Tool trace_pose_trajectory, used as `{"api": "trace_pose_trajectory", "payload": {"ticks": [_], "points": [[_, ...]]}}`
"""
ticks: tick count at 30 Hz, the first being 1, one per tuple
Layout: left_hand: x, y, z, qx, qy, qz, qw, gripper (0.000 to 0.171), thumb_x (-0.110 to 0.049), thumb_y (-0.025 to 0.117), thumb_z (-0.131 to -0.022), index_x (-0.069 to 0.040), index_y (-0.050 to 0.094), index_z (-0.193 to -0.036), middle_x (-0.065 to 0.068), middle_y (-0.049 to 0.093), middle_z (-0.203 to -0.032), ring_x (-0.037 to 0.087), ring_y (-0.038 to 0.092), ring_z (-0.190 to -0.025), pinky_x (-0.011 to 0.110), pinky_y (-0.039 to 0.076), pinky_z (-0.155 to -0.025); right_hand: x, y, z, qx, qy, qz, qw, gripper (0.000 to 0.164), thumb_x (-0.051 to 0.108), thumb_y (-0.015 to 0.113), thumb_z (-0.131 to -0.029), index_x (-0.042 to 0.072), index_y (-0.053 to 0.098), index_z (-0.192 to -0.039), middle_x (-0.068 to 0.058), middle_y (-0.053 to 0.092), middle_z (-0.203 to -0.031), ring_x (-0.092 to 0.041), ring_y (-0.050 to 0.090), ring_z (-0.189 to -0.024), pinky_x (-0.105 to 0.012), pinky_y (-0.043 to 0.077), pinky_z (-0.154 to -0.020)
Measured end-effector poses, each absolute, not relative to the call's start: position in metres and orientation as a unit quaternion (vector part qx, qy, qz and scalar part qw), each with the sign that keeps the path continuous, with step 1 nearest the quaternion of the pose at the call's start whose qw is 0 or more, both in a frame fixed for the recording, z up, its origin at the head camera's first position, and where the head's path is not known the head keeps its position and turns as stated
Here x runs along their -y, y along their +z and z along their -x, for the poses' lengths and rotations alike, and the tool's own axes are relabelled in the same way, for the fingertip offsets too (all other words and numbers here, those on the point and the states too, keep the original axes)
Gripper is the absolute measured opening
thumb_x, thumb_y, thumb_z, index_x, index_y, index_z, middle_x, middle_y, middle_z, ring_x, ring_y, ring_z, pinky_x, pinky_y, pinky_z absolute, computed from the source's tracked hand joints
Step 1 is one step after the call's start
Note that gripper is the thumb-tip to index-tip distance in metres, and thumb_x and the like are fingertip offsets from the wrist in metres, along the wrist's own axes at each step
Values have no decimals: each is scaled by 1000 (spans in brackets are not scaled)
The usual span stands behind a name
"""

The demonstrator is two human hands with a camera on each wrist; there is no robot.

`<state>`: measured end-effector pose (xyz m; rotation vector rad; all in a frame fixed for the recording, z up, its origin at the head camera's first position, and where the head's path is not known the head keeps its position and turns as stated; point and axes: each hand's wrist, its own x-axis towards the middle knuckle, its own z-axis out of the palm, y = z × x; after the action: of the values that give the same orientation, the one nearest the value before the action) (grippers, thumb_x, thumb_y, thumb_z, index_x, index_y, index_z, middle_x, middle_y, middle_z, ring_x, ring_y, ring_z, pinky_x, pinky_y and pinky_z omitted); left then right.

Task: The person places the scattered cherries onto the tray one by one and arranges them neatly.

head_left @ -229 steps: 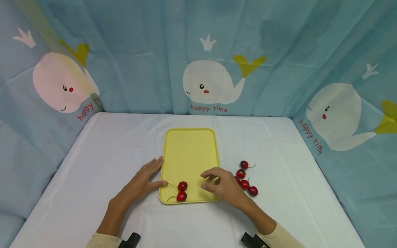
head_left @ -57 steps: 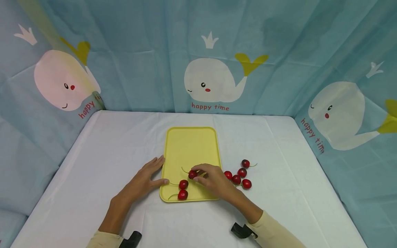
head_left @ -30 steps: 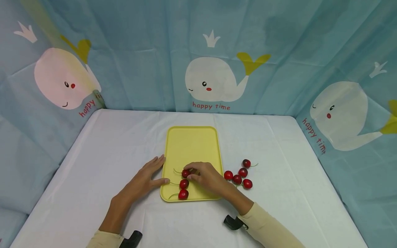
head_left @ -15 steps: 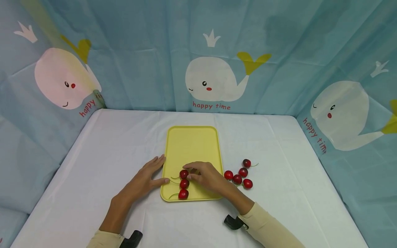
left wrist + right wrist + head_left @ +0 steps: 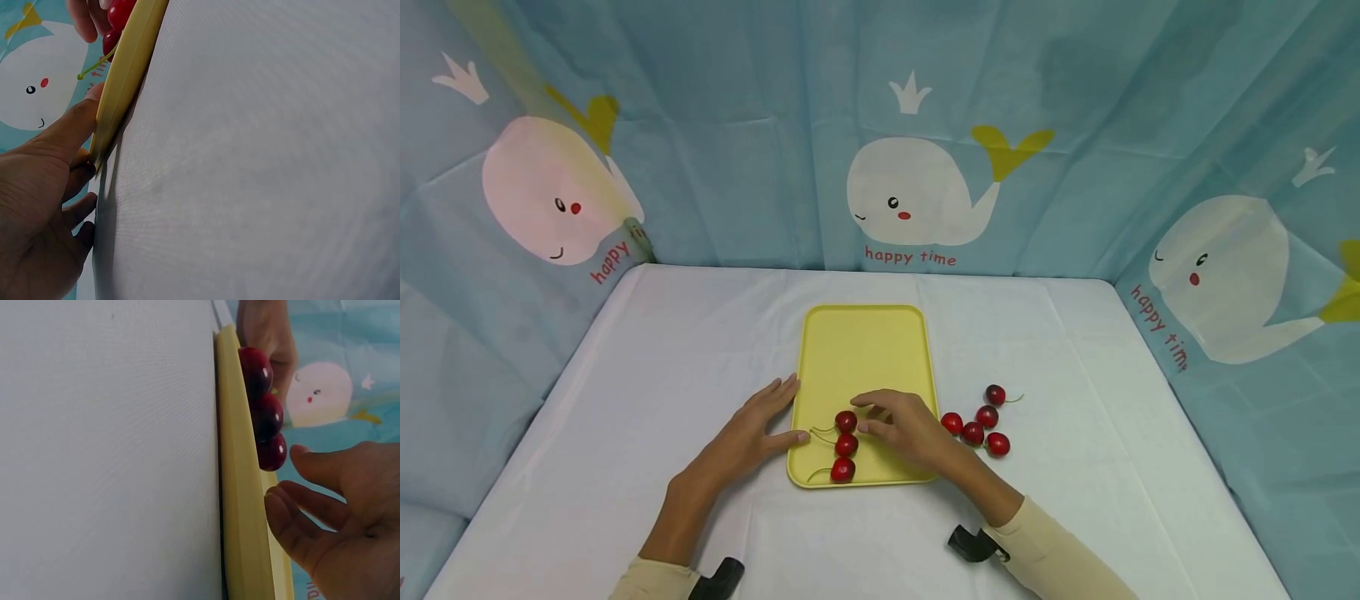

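Red round cherries (image 5: 846, 446), left of them: your bare left hand (image 5: 745, 435) lies with fingers spread at the side of a flat yellow tray (image 5: 865, 342), thumb tip at its rim. Press softly, so nothing rolls.
Row on the tray: three cherries touch, one behind the other, stems to the left.
Right of the row: your bare right hand (image 5: 913, 427) has thumb and pointer apart, holding nothing, just beside the far cherry (image 5: 846, 422). Best pull straight back, so you don't bump it.
Loose bunch: five cherries on the white cloth (image 5: 1112, 433), right of the tray.
Hard to see: your left wrist view cuts off the row; most loose stems can't be made out.
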<state>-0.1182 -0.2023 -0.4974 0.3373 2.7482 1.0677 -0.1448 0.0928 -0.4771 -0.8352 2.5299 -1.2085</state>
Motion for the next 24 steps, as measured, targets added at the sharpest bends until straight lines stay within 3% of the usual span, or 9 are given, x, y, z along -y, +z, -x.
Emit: {"api": "trace_pose_trajectory", "payload": {"ticks": [13, 24], "points": [[202, -496, 117, -923, 357, -113, 85, 94, -45, 83, -92, -10, 36, -166, 9, 32, -173, 41, 21, -162, 67, 25, -125, -105, -470, 130, -847, -452, 268, 80, 34, 14, 78, -98, 8, 73, -131, -4, 76, -128, -16, 75, -107, -26, 62, -88], [201, -495, 117, -924, 355, -108, 89, 95, -47, 82, -92, -12, 35, -166, 9, 31, -174, 41, 20, -162, 69, 24, -125, -123, -467, 122, -836, -476, 268, 54, 34, 11, 80, -96, 4, 74, -128, -10, 77, -122, -17, 76, -102, -31, 64, -86]]}}
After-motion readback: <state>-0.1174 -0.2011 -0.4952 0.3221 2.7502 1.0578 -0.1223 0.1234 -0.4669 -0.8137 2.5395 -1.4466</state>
